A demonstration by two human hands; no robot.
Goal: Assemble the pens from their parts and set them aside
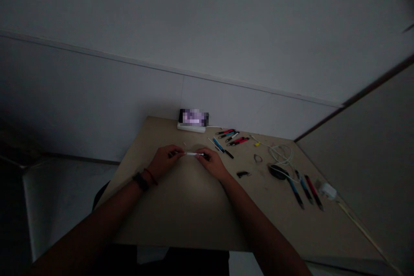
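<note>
Between my two hands lies a slim pen, white in its middle with dark ends, held level above the table. My left hand pinches its left end between thumb and fingers. At the other end my right hand is closed on the dark tip. Just right of the right hand are a blue pen part and a short black piece, both lying on the table. My left wrist wears a dark band and a red cord.
A lit phone leans on a white stand by the wall. Several pens lie to its right. Farther right are a coiled white cable, a black oval object, more pens and a white plug.
</note>
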